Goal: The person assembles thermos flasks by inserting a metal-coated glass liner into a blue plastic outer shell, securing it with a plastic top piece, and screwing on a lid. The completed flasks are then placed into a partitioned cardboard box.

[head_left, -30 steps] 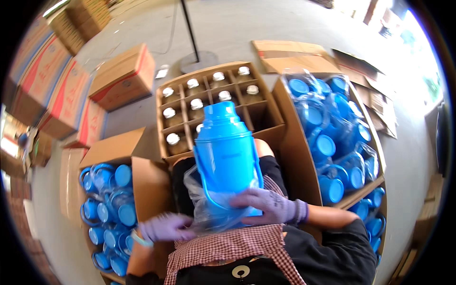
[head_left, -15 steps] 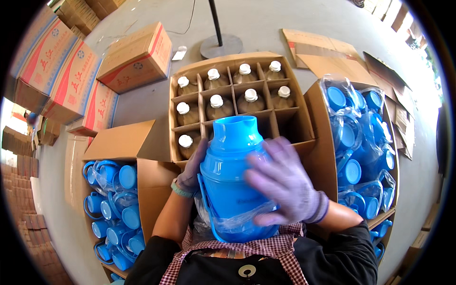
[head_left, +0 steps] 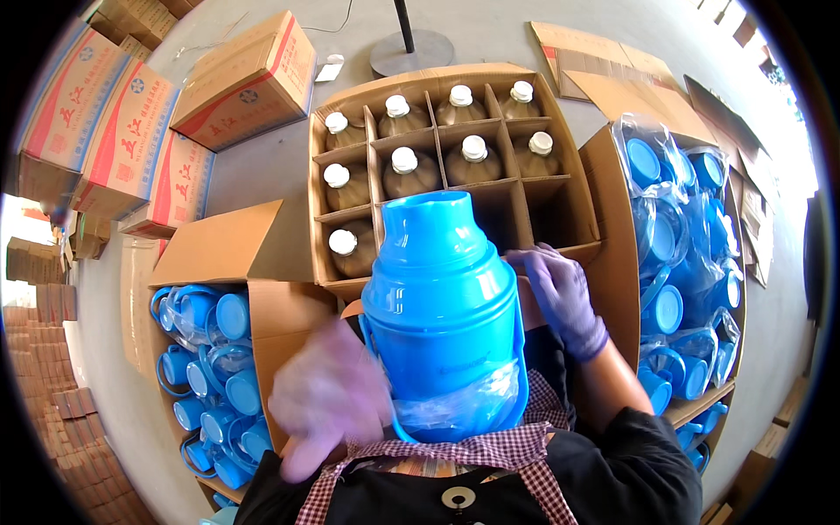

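A shiny blue plastic thermos casing (head_left: 440, 297) stands upright at my lap, its open spout facing up. Clear plastic film (head_left: 459, 398) clings round its lower part, and a blue handle hangs along its sides. To its left, my left hand (head_left: 328, 398) in a purple glove is smeared by motion, so its fingers cannot be read. My right hand (head_left: 562, 297), also gloved, is right of the casing's shoulder by the near edge of a divided carton (head_left: 582, 223). Its fingers reach leftward, bent a little, with nothing visible in them. White-capped glass thermos liners (head_left: 407, 171) fill several of the carton's cells.
Open cartons of blue thermos casings stand at left (head_left: 236, 394) and right (head_left: 665, 311), the right ones bagged in film. Closed cartons (head_left: 245, 87) are stacked at far left. A pole's round base (head_left: 411, 54) stands beyond, and flattened cardboard (head_left: 604, 57) lies at far right.
My left hand has left the casing's side and moved down and left. The right hand has moved off its front to the right. The casing sits slightly higher and more turned in view.
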